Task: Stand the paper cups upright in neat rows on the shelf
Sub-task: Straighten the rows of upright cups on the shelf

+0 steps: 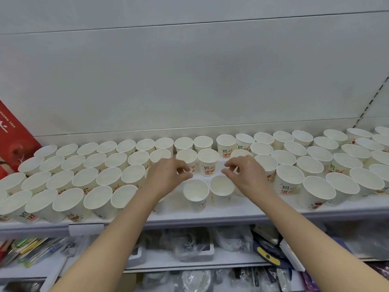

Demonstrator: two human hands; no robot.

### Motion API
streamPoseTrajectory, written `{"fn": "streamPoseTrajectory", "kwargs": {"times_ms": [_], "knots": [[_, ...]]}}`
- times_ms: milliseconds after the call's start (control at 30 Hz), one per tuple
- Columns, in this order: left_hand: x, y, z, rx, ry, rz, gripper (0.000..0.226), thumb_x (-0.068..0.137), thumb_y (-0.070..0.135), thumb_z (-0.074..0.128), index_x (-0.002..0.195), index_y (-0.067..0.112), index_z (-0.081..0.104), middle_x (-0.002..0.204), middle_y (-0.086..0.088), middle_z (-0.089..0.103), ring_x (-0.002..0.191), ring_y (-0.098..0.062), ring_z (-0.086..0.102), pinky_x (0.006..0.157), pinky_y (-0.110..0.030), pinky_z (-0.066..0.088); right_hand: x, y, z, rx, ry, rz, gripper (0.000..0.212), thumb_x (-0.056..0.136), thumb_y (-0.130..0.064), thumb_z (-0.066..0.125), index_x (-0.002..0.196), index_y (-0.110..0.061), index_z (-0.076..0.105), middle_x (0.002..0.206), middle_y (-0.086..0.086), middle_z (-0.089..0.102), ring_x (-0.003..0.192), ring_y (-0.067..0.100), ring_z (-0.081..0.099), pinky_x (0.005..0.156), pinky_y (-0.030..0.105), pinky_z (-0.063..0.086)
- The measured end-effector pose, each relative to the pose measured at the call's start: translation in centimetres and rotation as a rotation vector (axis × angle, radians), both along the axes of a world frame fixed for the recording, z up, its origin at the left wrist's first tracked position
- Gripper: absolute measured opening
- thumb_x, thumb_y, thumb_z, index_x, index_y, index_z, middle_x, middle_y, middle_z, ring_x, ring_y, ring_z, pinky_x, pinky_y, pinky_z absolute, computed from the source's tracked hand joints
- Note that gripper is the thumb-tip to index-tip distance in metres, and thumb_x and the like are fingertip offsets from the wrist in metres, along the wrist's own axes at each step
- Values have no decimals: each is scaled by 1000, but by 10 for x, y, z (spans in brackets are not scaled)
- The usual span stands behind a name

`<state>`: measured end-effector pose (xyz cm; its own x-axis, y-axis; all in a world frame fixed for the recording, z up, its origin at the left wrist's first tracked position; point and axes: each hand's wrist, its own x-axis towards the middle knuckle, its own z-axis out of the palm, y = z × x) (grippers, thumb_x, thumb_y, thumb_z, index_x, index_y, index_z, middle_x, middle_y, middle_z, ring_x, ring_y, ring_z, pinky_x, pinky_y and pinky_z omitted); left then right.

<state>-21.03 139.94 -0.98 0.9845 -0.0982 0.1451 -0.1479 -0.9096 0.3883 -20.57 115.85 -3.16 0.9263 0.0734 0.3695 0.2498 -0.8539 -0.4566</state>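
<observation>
Many white paper cups (208, 160) stand on the white shelf (242, 209). Left hand (166, 175) and right hand (246, 175) fingers curl, holding nothing; two cups stand just below them.

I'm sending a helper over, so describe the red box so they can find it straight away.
Start at the white shelf crowded with upright paper cups and follow the rows to their far left end. There the red box leans against the pale back wall behind the last cups. It is the only red thing among white cups.
</observation>
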Motion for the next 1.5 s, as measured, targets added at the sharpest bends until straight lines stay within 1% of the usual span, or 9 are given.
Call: {"fn": "streamPoseTrajectory", "kwargs": {"times_ms": [133, 300, 600, 800, 967, 1133, 1267, 1367, 1500], "knots": [[-8, -14, -7, 130, 33, 12, 22, 84, 45, 69, 103, 35, 72, 97, 13, 70, 92, -11, 62, 69, -26, 46, -16, -6, -5, -110, -8, -51, 27, 86, -46, 62, 104, -26, 69, 89, -9, 67, 94, 14, 54, 68, 29, 43], [-12, -21, -13, 185, -13, 106, 12, 83, 30, 66, 90, 28, 76, 92, 5, 73, 89, -18, 65, 66, -27, 48, -20, 0, -7, -179, 21, -89, 30, 87, -49, 59, 105, -27, 69, 95, -5, 71, 91, 17, 63, 71, 31, 53], [0, -9, -7, 209, 7, 224, 11, 81, 25, 63, 84, 22, 74, 85, 1, 71, 87, -24, 65, 62, -27, 47, -21, 21, -6, -253, 69, -145, 18, 92, -33, 53, 97, -28, 69, 91, -1, 70, 85, 19, 63, 61, 26, 40], [-8, 5, 1, 87, -33, 179, 10, 85, 33, 66, 89, 28, 74, 92, 8, 72, 89, -17, 63, 70, -30, 50, -7, 32, -2, -255, 90, -170, 21, 92, -32, 51, 98, -23, 69, 91, 1, 69, 87, 23, 63, 61, 27, 40], [-44, 9, -5, 103, -51, -80, 26, 78, 52, 73, 99, 36, 75, 99, 15, 69, 97, -11, 54, 72, -30, 46, -30, 23, -7, -164, -125, 6, 21, 90, -36, 59, 103, -25, 71, 104, -5, 68, 100, 18, 54, 72, 33, 48], [-37, 5, -14, 232, -104, -108, 18, 86, 38, 69, 103, 34, 76, 100, 3, 70, 99, -16, 54, 69, -28, 43, -42, 17, -28, -220, -142, 243, 21, 78, -19, 69, 98, -21, 74, 96, -3, 72, 90, 22, 53, 71, 36, 51], [-24, 9, -13, 286, -111, -109, 16, 87, 30, 67, 100, 33, 76, 96, 0, 70, 99, -19, 56, 68, -29, 41, -31, 28, -20, -227, -111, 164, 13, 86, -22, 68, 96, -21, 75, 94, -3, 72, 89, 20, 51, 69, 31, 43], [-17, 9, -10, 273, -108, -126, 19, 84, 35, 71, 103, 33, 73, 99, 5, 69, 101, -17, 55, 67, -28, 37, -25, 31, -16, -245, -64, 161, 17, 86, -22, 67, 102, -22, 73, 103, -5, 70, 97, 17, 50, 76, 30, 45], [-13, 7, -8, 272, -123, -158, 12, 85, 35, 70, 96, 31, 75, 97, 9, 69, 99, -16, 56, 66, -27, 35, -27, 32, -15, -246, -74, 163, 30, 78, -42, 73, 100, -21, 72, 104, -5, 68, 98, 17, 52, 79, 30, 44]]}}
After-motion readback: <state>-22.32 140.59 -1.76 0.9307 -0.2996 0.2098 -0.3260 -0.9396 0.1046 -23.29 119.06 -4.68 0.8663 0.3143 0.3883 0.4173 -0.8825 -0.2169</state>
